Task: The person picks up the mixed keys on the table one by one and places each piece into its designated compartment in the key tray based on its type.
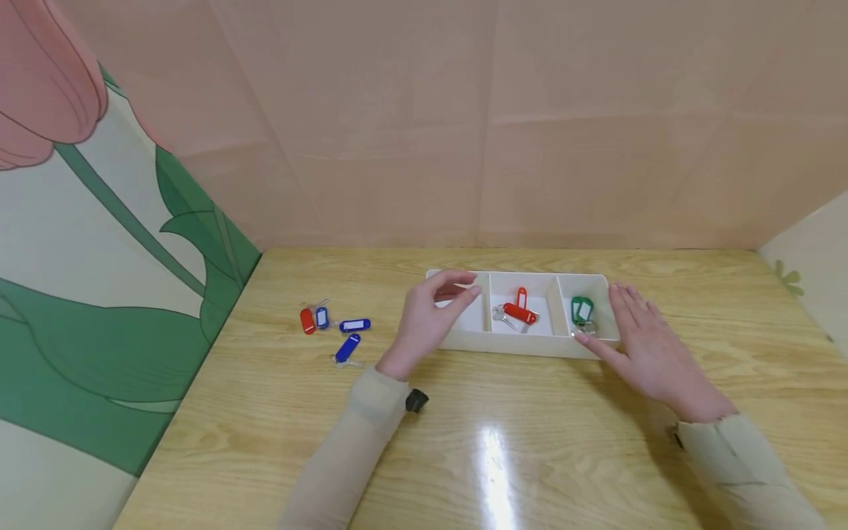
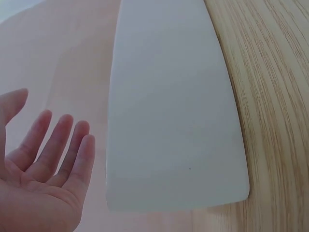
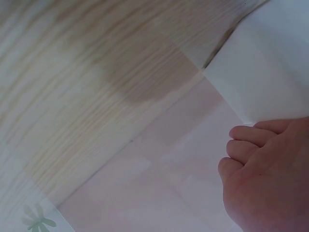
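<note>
at far left, a side panel (image 1: 99, 361) bears large painted green leaves. on the wood-grain table (image 1: 252, 442), left of the tray, lie four key tags: a red tag (image 1: 308, 321), a blue tag (image 1: 322, 318) just beside it, a second blue tag (image 1: 355, 324) lying crosswise, and, nearer the viewer, a third blue tag (image 1: 347, 349) with a key. the left hand (image 1: 427, 313) is poised over the left compartment of the white tray (image 1: 503, 344), thumb and fingers apart. the middle compartment holds two red tags (image 1: 520, 313) with keys; the right compartment holds green tags (image 1: 581, 311) with metal parts, their overlap obscuring the count. the right hand (image 1: 645, 346) lies at the tray's right end, fingers extended along the end wall, thumb spread apart from them toward the front rim.
</note>
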Action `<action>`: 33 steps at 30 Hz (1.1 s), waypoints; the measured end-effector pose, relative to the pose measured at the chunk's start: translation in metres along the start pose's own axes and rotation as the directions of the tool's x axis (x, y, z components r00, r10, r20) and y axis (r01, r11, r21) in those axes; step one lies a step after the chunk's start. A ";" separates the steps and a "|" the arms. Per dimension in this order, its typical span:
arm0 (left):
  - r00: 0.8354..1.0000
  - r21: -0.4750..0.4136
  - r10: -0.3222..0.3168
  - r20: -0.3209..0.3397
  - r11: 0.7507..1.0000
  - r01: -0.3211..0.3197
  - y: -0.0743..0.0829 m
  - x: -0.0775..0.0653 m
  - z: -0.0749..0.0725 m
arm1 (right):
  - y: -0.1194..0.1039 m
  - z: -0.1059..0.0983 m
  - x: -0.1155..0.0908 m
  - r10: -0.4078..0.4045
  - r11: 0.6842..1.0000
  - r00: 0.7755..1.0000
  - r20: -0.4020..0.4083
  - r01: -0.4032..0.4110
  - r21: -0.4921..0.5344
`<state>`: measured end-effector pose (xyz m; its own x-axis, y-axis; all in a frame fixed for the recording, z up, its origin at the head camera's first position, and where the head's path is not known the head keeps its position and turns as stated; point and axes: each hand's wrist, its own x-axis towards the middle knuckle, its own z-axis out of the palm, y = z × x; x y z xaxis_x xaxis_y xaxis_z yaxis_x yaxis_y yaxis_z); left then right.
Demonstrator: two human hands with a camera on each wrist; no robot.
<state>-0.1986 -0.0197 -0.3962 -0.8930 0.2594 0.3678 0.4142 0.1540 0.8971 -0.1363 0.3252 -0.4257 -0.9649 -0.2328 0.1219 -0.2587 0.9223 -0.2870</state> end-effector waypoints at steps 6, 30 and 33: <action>1.000 0.014 -0.004 -0.013 1.000 0.004 -0.001 -0.002 -0.006 | 0.000 -0.001 0.001 -0.006 1.000 1.000 -0.005 0.006 -0.003; 0.994 0.006 -0.058 -0.093 0.998 0.059 -0.008 -0.013 -0.032 | -0.001 -0.001 0.000 0.000 1.000 1.000 0.002 0.000 0.007; 0.992 0.019 -0.073 -0.107 0.997 0.076 -0.007 -0.014 -0.035 | -0.001 -0.001 0.000 0.002 1.000 1.000 0.005 -0.002 0.005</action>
<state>-0.1948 -0.0576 -0.3991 -0.9346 0.1442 0.3251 0.3487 0.1915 0.9175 -0.1358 0.3248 -0.4247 -0.9657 -0.2322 0.1163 -0.2567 0.9214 -0.2917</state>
